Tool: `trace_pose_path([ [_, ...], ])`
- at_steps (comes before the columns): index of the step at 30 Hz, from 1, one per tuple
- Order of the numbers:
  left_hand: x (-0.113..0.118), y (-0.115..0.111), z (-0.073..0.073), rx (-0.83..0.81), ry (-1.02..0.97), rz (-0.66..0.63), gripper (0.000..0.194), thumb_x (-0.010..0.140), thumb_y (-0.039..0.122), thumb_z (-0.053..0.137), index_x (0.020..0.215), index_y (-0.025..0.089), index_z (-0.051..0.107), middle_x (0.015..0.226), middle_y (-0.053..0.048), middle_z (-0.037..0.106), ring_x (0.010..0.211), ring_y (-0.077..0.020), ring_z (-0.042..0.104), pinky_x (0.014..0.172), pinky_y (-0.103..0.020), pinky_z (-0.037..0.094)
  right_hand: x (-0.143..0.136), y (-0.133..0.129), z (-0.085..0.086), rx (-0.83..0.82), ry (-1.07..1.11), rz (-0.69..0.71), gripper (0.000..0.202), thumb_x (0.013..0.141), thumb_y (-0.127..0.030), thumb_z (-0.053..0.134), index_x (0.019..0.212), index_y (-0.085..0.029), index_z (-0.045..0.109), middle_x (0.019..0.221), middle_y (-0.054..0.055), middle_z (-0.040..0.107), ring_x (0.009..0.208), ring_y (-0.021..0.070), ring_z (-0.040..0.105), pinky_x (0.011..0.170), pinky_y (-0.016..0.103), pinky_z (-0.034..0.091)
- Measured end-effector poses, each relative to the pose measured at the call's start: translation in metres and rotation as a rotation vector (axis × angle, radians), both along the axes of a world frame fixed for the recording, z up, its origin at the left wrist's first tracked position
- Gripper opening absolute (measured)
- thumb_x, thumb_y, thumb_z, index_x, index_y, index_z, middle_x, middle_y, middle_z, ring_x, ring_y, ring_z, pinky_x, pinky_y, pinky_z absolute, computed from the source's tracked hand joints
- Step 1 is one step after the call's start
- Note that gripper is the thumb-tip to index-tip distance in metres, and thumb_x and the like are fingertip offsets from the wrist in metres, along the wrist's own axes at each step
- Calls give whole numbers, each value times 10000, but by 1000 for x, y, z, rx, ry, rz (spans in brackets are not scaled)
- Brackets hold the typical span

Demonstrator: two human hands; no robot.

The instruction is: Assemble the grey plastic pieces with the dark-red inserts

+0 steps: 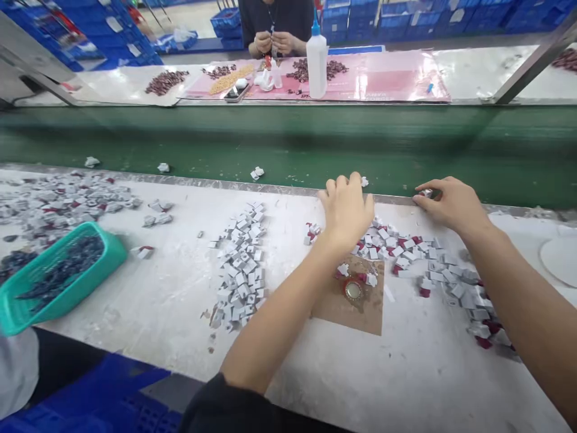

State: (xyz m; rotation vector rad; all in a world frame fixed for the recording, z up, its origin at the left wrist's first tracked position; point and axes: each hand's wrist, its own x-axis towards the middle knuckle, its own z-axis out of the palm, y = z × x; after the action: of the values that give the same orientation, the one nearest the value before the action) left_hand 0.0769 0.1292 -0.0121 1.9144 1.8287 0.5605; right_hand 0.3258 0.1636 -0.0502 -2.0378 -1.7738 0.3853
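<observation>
My right hand [455, 207] pinches a small white and dark-red plastic piece [425, 193] between thumb and fingertips, above the far edge of the worktable. Left of it, my left hand [346, 210] reaches palm-down to the same edge, thumb apart from the bent fingers; their tips are partly hidden. A small white piece [364, 181] shows just beyond its index finger, on the green belt. Below the hands, a brown board [349, 310] carries a red-rimmed round cap [353, 290] amid a wet patch, with a few white and red pieces beside it.
White blocks [243, 270] form a strip left of the board; a white-and-red pile [451, 276] curves round its right. A teal basket [112, 255] of dark pieces stands left. The green belt [202, 135] carries scattered pieces. Beyond it are a white bottle [317, 66] and a co-worker's hands [273, 43].
</observation>
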Motion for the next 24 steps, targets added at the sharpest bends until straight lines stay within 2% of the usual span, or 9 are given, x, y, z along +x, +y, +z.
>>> trace_pose_path([
  [1, -10, -21, 0, 38, -4, -31, 220, 1107, 227, 646, 1319, 202, 699, 1409, -177, 756, 1382, -426, 609, 1144, -605, 444, -1, 0, 2, 4, 5, -2, 33, 873, -289, 866, 881, -259, 856, 1002, 120, 770, 846, 320, 737, 879, 558, 628],
  [3, -39, -64, -2, 64, 8, -4, 194, 1098, 234, 630, 1273, 226, 714, 1336, -155, 773, 1283, -411, 635, 1065, -591, 467, -3, -8, 9, 17, 31, -13, 84, 921, -328, 861, 862, -270, 850, 972, 126, 791, 886, 322, 765, 876, 529, 623],
  [6, -93, -117, -11, 139, 134, 176, 171, 1098, 258, 607, 1222, 257, 725, 1241, -143, 797, 1204, -409, 659, 1016, -594, 459, -8, -40, 24, 11, 107, -16, 197, 981, -448, 835, 1049, -272, 892, 932, 122, 835, 873, 327, 804, 760, 475, 622],
  [9, -139, -146, -18, 176, 308, 377, 190, 1087, 321, 620, 1230, 254, 726, 1219, -179, 789, 1230, -475, 656, 1015, -648, 460, -22, -90, 34, 34, 210, 77, 319, 969, -562, 837, 1115, -286, 899, 949, 110, 858, 804, 330, 802, 676, 467, 632],
  [13, -164, -152, -23, 108, 447, 473, 290, 1089, 421, 628, 1219, 192, 750, 1253, -274, 726, 1256, -568, 622, 994, -747, 477, -48, -156, 34, 13, 360, 262, 358, 1036, -634, 795, 1130, -303, 892, 1121, 114, 868, 916, 320, 834, 761, 467, 700],
  [16, -162, -148, -25, 96, 438, 470, 313, 1116, 443, 584, 1199, 199, 761, 1269, -266, 696, 1306, -578, 606, 1000, -769, 472, -63, -190, 30, -104, 518, 260, 305, 1072, -581, 811, 1170, -298, 869, 1183, 100, 870, 965, 296, 846, 782, 425, 719],
  [19, -157, -143, -25, 85, 397, 426, 293, 1131, 415, 534, 1143, 224, 756, 1288, -241, 705, 1384, -579, 579, 1032, -791, 443, -71, -207, 27, -162, 654, 175, 264, 1059, -538, 856, 1164, -296, 863, 1148, 87, 862, 975, 279, 834, 813, 406, 717],
  [21, -153, -140, -24, 78, 369, 427, 268, 1109, 405, 546, 1077, 221, 738, 1312, -263, 714, 1427, -604, 548, 1051, -821, 426, -73, -212, 26, -152, 723, 138, 251, 1044, -520, 874, 1160, -298, 870, 1169, 90, 849, 1028, 284, 826, 853, 409, 721],
  [24, -147, -140, -20, 55, 326, 436, 208, 1063, 393, 582, 1045, 223, 700, 1200, -266, 768, 1417, -595, 576, 1087, -823, 414, -74, -216, 27, -161, 777, 104, 252, 1035, -507, 874, 1187, -307, 884, 1197, 92, 844, 1052, 286, 822, 877, 415, 728],
])
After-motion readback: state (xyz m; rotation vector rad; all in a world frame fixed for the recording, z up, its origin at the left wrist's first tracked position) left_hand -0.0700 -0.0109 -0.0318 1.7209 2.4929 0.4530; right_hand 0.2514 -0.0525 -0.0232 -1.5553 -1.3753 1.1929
